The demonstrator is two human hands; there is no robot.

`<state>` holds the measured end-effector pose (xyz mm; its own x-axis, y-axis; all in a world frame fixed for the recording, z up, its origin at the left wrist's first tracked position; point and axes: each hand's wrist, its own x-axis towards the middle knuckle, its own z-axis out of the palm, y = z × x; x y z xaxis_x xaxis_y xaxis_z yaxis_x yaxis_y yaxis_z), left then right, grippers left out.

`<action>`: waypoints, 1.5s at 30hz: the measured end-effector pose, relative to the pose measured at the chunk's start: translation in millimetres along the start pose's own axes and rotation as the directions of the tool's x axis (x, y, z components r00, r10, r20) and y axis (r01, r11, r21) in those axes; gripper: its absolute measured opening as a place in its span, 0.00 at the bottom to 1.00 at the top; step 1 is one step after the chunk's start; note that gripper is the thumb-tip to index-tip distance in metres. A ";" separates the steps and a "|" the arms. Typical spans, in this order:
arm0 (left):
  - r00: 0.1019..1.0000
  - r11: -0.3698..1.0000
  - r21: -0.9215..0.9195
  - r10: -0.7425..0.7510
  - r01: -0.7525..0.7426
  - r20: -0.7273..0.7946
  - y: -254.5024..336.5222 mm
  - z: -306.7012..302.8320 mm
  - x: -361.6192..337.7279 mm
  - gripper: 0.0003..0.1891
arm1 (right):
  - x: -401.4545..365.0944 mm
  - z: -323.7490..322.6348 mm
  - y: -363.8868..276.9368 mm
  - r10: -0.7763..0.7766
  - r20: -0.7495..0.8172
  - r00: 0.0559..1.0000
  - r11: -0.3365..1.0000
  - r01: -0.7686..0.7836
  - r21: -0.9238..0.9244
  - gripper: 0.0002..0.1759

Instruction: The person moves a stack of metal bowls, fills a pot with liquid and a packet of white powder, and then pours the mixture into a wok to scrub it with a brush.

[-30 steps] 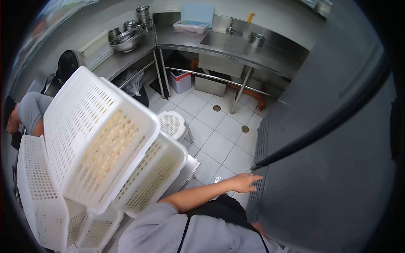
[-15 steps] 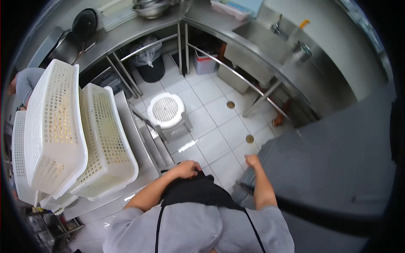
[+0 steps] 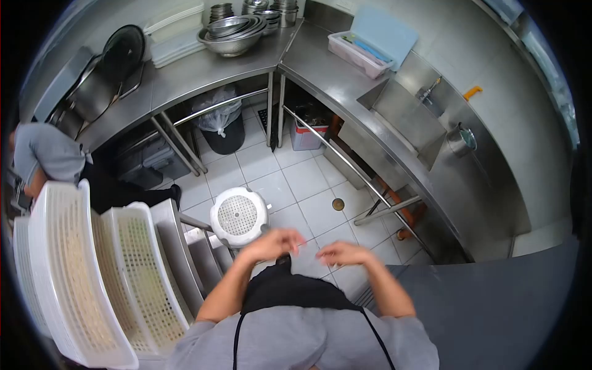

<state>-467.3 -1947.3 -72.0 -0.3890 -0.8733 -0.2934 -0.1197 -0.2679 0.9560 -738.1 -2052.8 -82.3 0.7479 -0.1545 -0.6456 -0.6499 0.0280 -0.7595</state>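
Note:
My left hand (image 3: 275, 243) is raised in front of my black apron (image 3: 296, 291), fingers apart and somewhat blurred, with nothing in it. To its right, my right hand (image 3: 343, 253) hovers with loosely bent fingers apart, also holding nothing. A gap separates the two hands. Just beyond my left hand, a white round-topped stool (image 3: 238, 216) stands on the tiled floor (image 3: 277, 190); from this view the hand does not appear to touch it.
White perforated baskets (image 3: 77, 271) stand at the left. A co-worker (image 3: 49, 154) is behind them. Steel counters (image 3: 185, 86) hold stacked bowls (image 3: 234, 40), a pink box (image 3: 361, 54) and a sink (image 3: 407, 117). A black bin (image 3: 223, 132) stands below. A grey surface (image 3: 481, 314) lies at right.
Both hands have risen and come closer together in front of the apron. The view has shifted, showing more of the counters and the co-worker.

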 end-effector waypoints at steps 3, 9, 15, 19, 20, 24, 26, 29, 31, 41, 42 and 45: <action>0.843 0.903 0.012 0.406 -0.430 -0.353 127.9 -68.9 -5.8 0.21 | -96.2 -84.6 -129.2 -0.453 -0.323 0.831 0.885 0.463 -0.050 0.21; 0.031 0.090 0.659 0.994 -0.747 -0.100 336.7 -127.7 -57.0 0.32 | -232.5 -147.9 -292.2 -0.947 -0.309 0.089 0.317 0.414 -0.853 0.40; -0.017 -0.298 0.719 0.929 -0.628 0.370 400.4 -138.0 7.7 0.33 | -196.2 -221.6 -339.3 -0.943 0.330 0.047 -0.255 0.533 -0.806 0.37; 0.051 -0.300 0.778 0.919 -0.553 0.391 419.9 -167.7 49.3 0.34 | -155.3 -284.7 -361.5 -0.857 0.515 0.035 -0.373 0.647 -0.665 0.36; 0.068 -0.297 0.791 0.918 -0.535 0.390 425.1 -176.1 54.8 0.34 | -143.9 -299.4 -367.7 -0.837 0.547 0.029 -0.393 0.664 -0.636 0.35; 0.124 -0.283 0.835 0.916 -0.471 0.381 430.9 -221.6 77.1 0.34 | -91.4 -350.1 -399.7 -0.770 0.638 -0.008 -0.440 0.731 -0.522 0.34; 0.168 -0.273 0.857 0.911 -0.436 0.376 432.2 -244.7 82.7 0.35 | -65.3 -367.7 -418.3 -0.736 0.675 -0.040 -0.469 0.751 -0.466 0.33; 0.160 -0.270 0.855 0.915 -0.442 0.371 428.1 -292.4 95.9 0.35 | -33.4 -390.0 -442.9 -0.712 0.703 -0.010 -0.459 0.763 -0.454 0.31; 0.134 -0.292 0.833 0.909 -0.469 0.395 427.5 -327.2 107.8 0.35 | -14.9 -399.9 -459.1 -0.704 0.709 0.037 -0.445 0.756 -0.481 0.31; 0.018 -0.279 0.709 0.925 -0.648 0.380 453.4 -484.9 155.1 0.37 | 6.5 -491.3 -551.1 -0.896 0.439 0.065 -0.275 0.695 -0.664 0.27; 0.010 -0.256 0.712 0.938 -0.654 0.347 455.1 -501.4 161.7 0.37 | 6.7 -512.3 -556.9 -0.937 0.348 0.041 -0.227 0.685 -0.692 0.26; -0.023 -0.091 0.762 0.995 -0.641 0.099 442.2 -547.0 202.3 0.37 | 31.6 -587.6 -563.3 -1.000 -0.022 0.003 0.019 0.666 -0.746 0.25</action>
<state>-99.3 -2465.1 291.6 -0.2005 -0.2059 0.9578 -0.4356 0.8945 0.1011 -427.9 -2653.8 371.8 0.6489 -0.0505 0.7592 0.3849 -0.8389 -0.3848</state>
